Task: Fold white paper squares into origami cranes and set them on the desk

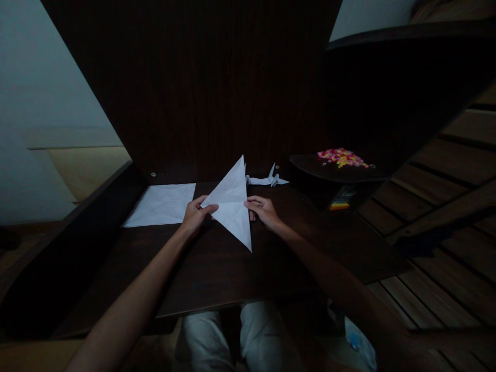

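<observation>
A white sheet of paper folded into a triangle (232, 201) is held up over the dark desk, one point upward and one pointing down toward me. My left hand (197, 211) pinches its left corner, thumb on top and fingers behind. On the right edge, my right hand (261, 207) grips the paper between thumb and fingers. Faint creases cross the paper's face. Behind it, folded white paper cranes (273, 178) stand near the back panel, partly hidden by the triangle.
Flat white paper (163, 204) lies at the left of the desk (217, 279), beside its raised side panel (77, 232). A small rounded shelf (333, 173) at right bears a heap of small pink, red and yellow pieces (341, 156). Below it is a rainbow-coloured item (341, 200).
</observation>
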A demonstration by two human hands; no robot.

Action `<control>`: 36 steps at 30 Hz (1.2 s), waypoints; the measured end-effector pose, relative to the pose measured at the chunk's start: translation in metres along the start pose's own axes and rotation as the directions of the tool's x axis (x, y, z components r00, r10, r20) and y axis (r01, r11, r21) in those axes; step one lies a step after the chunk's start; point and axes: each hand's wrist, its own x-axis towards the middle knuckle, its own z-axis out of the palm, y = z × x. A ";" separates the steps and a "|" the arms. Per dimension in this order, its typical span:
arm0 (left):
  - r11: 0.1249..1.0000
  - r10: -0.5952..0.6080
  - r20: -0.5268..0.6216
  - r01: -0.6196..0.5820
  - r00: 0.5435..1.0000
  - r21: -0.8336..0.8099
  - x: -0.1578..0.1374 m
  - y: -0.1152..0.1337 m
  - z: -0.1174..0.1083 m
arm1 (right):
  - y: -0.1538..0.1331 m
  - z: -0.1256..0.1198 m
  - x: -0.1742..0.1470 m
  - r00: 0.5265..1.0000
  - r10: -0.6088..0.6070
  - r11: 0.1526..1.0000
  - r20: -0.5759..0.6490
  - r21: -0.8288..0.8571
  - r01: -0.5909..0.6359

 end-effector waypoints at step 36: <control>0.962 -0.154 0.139 0.181 0.978 -0.204 0.005 0.000 -0.007 | 0.005 -0.006 0.009 0.952 0.297 0.951 -0.076 0.116 -0.287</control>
